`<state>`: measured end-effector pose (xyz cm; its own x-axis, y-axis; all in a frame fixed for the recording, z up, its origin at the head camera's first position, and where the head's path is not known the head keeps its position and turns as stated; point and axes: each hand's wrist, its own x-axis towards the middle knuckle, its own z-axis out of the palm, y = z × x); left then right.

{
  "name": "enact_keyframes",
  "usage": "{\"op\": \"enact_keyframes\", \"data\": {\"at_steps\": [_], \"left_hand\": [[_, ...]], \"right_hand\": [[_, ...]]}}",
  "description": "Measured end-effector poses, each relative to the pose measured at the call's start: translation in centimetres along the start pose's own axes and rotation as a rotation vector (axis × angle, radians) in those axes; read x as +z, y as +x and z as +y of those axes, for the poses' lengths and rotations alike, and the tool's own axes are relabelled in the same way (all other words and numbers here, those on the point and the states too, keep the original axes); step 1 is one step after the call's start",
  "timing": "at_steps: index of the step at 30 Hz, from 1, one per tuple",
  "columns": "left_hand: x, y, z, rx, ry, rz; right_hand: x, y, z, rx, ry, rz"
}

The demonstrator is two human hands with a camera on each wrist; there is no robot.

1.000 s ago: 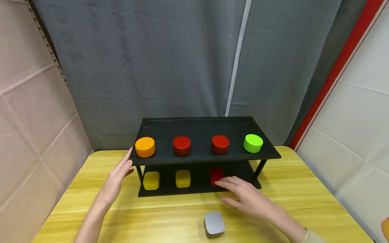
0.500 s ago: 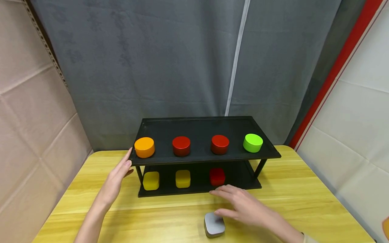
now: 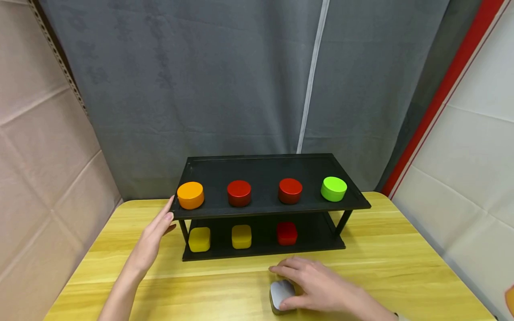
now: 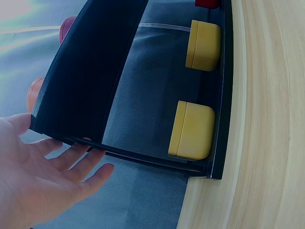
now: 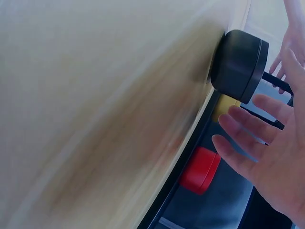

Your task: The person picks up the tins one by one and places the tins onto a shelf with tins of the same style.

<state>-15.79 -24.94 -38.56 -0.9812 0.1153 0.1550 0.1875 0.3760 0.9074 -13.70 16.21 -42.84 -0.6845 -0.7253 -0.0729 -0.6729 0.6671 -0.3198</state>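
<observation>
My right hand (image 3: 317, 285) is at a small grey rounded-square lidded tin (image 3: 280, 292) on the table. In the head view its thumb overlaps the near side of the lid and its fingers extend beyond. The right wrist view shows the same tin (image 5: 238, 64) looking dark, with spread fingers beside it and not closed round it. My left hand (image 3: 147, 247) touches the left front corner of a black two-tier rack (image 3: 261, 169). In the left wrist view, its loosely extended fingers (image 4: 78, 164) lie along the rack's end.
The upper tier bears an orange round tin (image 3: 190, 195), two red round tins (image 3: 239, 193) (image 3: 290, 191) and a green round one (image 3: 333, 189). Below stand two yellow square tins (image 3: 199, 239) (image 3: 241, 236) and a red square one (image 3: 287, 234). A grey curtain (image 3: 241, 80) hangs behind.
My right hand has drawn back from the red square tin on the lower tier, moving towards me and left to the grey tin. The left hand stays at the rack's corner.
</observation>
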Motion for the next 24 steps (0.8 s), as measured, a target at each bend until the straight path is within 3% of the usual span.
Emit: {"op": "enact_keyframes", "data": {"at_steps": [24], "left_hand": [[0.04,-0.02,0.06,0.001,-0.006,0.003]], "right_hand": [[0.93,-0.02,-0.35,-0.086,0.015,-0.006]]}}
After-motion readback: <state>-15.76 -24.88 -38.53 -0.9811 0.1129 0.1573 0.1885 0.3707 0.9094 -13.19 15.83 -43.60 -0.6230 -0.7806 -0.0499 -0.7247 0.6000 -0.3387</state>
